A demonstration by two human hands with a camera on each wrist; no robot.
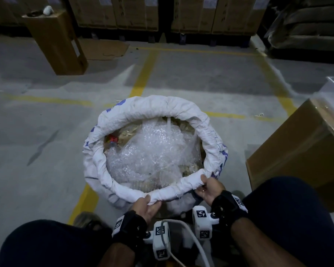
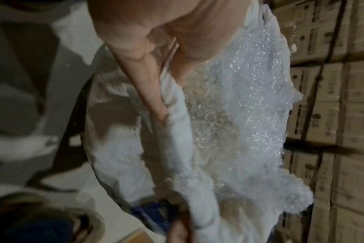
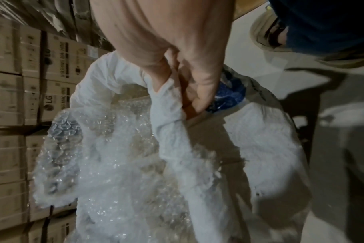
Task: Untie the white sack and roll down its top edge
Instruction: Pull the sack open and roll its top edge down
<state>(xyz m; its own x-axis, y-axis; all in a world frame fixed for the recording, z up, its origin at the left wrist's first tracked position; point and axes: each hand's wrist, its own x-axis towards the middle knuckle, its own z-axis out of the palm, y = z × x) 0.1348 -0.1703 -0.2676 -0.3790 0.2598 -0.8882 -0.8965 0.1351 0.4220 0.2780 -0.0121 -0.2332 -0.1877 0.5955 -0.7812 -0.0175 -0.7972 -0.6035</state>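
The white sack (image 1: 154,106) with blue print stands open on the floor, its top edge rolled outward into a thick cuff all round. Bubble wrap (image 1: 152,149) and brownish packing fill it. My left hand (image 1: 148,206) grips the near part of the rolled rim (image 2: 181,125), thumb over the top and fingers under the roll. My right hand (image 1: 208,186) grips the rim further right (image 3: 168,105), fingers curled round the roll. In the right wrist view the right hand (image 3: 189,92) pinches the white fabric beside the blue print (image 3: 226,97). No tie is visible.
A large cardboard box (image 1: 305,143) stands close on the right. A tall box (image 1: 56,43) and flat cardboard (image 1: 102,49) lie at the back left, before stacked cartons (image 1: 162,12). Yellow floor lines (image 1: 143,74) cross the concrete. My knees (image 1: 52,245) flank the sack.
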